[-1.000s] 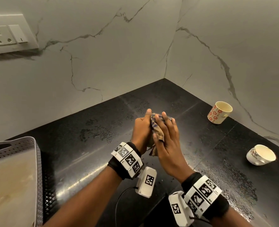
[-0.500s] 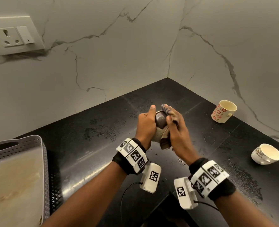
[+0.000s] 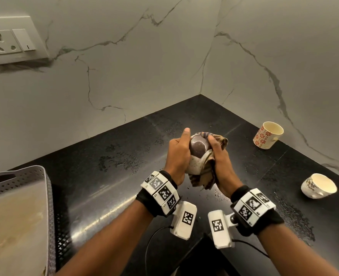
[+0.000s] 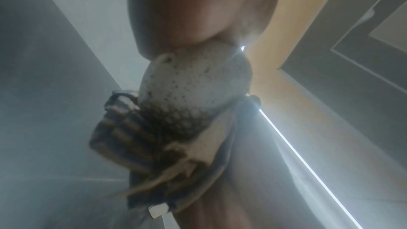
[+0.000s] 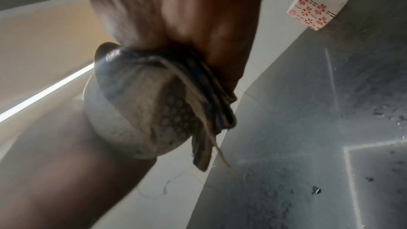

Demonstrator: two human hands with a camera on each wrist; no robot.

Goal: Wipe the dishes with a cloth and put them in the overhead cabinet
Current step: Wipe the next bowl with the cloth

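Note:
Above the black counter my left hand grips a speckled white cup with a dark brown top, tipped on its side. My right hand holds a brown striped cloth pressed against the cup's right side, and the cloth's end hangs below. The left wrist view shows the cup with the cloth bunched under it. In the right wrist view the cloth wraps the cup. The overhead cabinet is out of view.
A cream mug with red flowers stands by the right wall, also in the right wrist view as the flowered mug. A white patterned cup sits nearer on the right. A grey perforated tray is at the left. Water spots the counter.
The right hand has slid with the cloth from over the cup's top round to its right side, uncovering the dark top. Both hands sit slightly nearer the wall corner.

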